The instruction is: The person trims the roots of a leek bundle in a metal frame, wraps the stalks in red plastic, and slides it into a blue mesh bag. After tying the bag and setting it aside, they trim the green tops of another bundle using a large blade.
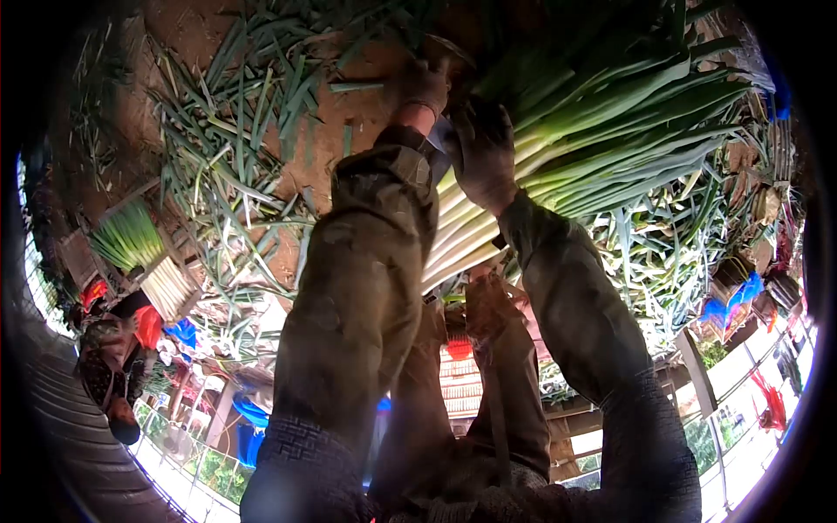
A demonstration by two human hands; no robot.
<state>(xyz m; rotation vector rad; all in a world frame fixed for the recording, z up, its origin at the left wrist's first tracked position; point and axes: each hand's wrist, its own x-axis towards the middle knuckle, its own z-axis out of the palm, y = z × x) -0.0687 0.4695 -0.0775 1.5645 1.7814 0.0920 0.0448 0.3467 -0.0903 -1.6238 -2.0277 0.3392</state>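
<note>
A large bundle of long green onions (610, 144) lies across in front of me, white stems toward my knees and green leaves spreading to the upper right. My right hand (484, 157), in a dark glove, is closed over the stems at the bundle's left side. Just left of it, my left hand (423, 87) is closed in shadow near a thin curved strip (453, 48); what its fingers grip cannot be made out. Between the two wrists shows a pale bluish piece (443, 139), too blurred to name.
Cut green leaves (244, 113) litter the brown ground ahead and left. More trimmings (654, 253) are heaped at right. At left, another green onion bundle (144, 248) sits in a wooden frame, near a person (109, 357). Blue plastic (732, 301) lies at far right.
</note>
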